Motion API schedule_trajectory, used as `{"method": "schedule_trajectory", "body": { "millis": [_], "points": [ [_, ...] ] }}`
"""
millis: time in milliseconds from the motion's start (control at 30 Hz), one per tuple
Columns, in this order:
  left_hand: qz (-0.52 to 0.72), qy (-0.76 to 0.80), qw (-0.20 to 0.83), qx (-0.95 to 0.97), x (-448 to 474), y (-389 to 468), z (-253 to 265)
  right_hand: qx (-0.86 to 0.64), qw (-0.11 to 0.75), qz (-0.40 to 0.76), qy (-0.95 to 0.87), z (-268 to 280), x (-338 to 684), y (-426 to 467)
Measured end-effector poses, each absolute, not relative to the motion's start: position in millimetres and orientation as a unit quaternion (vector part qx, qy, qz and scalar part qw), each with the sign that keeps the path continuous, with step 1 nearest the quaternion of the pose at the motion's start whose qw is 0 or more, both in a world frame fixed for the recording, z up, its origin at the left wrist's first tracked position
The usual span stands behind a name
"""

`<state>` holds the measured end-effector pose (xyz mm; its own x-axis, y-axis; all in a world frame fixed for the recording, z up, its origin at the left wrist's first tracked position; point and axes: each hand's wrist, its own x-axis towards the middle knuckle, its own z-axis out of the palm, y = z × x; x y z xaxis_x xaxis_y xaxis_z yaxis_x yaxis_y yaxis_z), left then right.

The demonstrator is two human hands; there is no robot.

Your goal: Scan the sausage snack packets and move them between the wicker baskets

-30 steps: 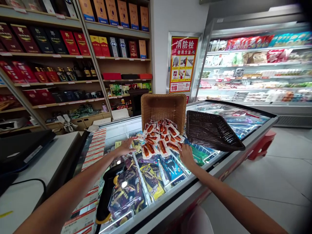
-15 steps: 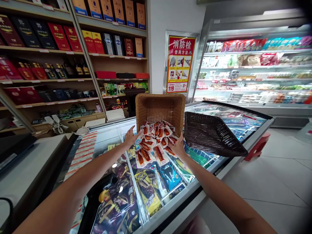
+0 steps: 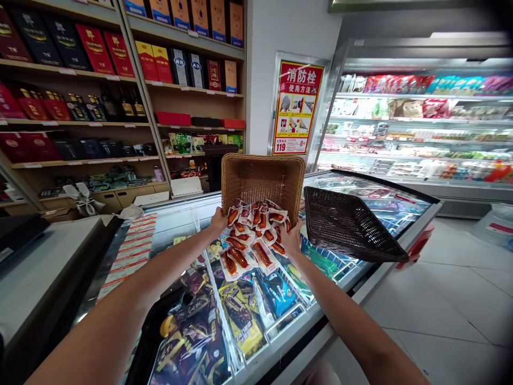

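Observation:
A tan wicker basket (image 3: 262, 179) lies tipped on its side on the freezer's glass top, its opening facing me. Packs of vacuum-sealed sausages (image 3: 262, 254) fill its lower part and spill out onto the glass. My left hand (image 3: 218, 220) is closed on the basket's left side near the lower corner, fingertips partly hidden behind the rim. At the lower right corner, my right hand (image 3: 292, 239) is closed around the basket's edge, beside the outermost sausage packs. A dark brown wicker basket (image 3: 348, 222) rests tilted to the right of it.
Under the glass of the chest freezer (image 3: 276, 353) lie ice-cream packs in wire baskets. Shelves of boxed bottles (image 3: 96, 51) stand at the back left. A fire-hydrant poster (image 3: 297, 107) hangs on the wall; an open refrigerated display (image 3: 417, 117) is at the right.
My left hand has gone from spread fingers beside the basket to closed on its left side. My right hand stays near the lower right corner. The view has shifted slightly.

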<state>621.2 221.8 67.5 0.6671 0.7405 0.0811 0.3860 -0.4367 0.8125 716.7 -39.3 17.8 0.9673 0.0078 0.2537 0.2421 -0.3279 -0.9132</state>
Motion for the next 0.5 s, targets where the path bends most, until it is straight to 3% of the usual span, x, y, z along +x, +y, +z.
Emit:
{"method": "schedule_trajectory", "body": {
  "millis": [233,500],
  "points": [
    [0.228,0.416,0.352,0.807,598.4,226.5,66.9,-0.817,0.554,-0.157,-0.027,20.5,684.0,1.7],
    [0.241,0.471,0.315,0.788,549.1,242.8,65.9,-0.831,0.547,-0.096,-0.034,39.7,646.3,37.6]
  ]
}}
